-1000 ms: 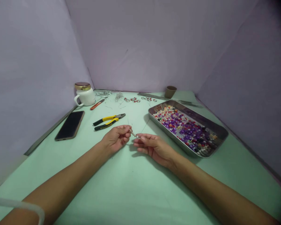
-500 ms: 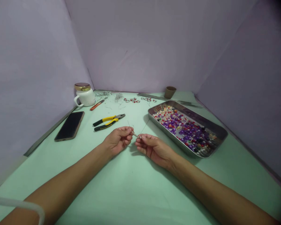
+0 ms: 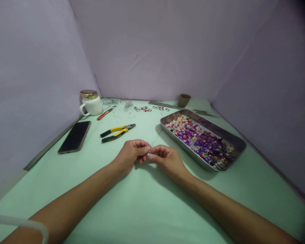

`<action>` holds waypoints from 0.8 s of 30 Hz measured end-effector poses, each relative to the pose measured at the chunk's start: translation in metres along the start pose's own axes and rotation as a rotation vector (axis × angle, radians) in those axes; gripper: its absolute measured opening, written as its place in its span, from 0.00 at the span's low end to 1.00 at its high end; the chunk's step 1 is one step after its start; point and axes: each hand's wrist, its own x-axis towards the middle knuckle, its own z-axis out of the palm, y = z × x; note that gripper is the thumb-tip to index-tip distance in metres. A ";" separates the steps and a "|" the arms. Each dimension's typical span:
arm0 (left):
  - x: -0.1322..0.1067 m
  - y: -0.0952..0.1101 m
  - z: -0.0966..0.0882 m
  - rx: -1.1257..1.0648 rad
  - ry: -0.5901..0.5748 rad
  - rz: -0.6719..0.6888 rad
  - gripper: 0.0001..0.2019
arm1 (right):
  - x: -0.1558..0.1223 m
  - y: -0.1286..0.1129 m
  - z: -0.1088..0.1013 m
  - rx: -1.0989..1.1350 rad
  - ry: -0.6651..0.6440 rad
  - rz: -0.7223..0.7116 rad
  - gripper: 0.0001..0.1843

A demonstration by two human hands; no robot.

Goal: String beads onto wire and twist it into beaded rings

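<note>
My left hand (image 3: 136, 154) and my right hand (image 3: 165, 159) meet over the middle of the table, fingertips nearly touching. Between them they pinch a short beaded wire (image 3: 148, 153), mostly hidden by the fingers. Thin wire ends (image 3: 156, 138) stick up above the fingertips, one slanting toward the tray. Both hands are closed in a pinch. Beyond my left hand lie pliers (image 3: 119, 132) with yellow and black handles. To the right of my right hand is a metal tray (image 3: 188, 148) holding many purple, red, white and gold beads (image 3: 198, 139).
A phone (image 3: 75, 137), an orange cutter (image 3: 105, 114) and a white lidded mug (image 3: 91, 105) are at the left. Wire scraps (image 3: 128, 105), red-and-clear beaded pieces (image 3: 144, 108), straight wires (image 3: 165, 105) and a brown cup (image 3: 184, 100) lie along the back wall.
My hands have come closer together, and the beaded strand that showed between them is now mostly covered by my fingers. My left hand has shifted right, and the wire ends have changed angle.
</note>
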 end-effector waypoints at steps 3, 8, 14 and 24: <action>0.005 0.003 -0.002 0.019 0.053 -0.007 0.06 | 0.000 0.000 -0.001 -0.048 0.015 0.031 0.09; 0.027 0.022 -0.012 0.019 0.179 -0.045 0.07 | -0.002 0.000 -0.015 -0.062 -0.039 0.082 0.09; 0.057 0.059 0.015 0.302 0.208 0.117 0.05 | -0.017 -0.001 -0.036 -0.072 -0.005 0.115 0.06; 0.141 0.059 0.089 1.223 -0.249 0.449 0.08 | -0.014 0.010 -0.041 -0.230 -0.136 -0.005 0.10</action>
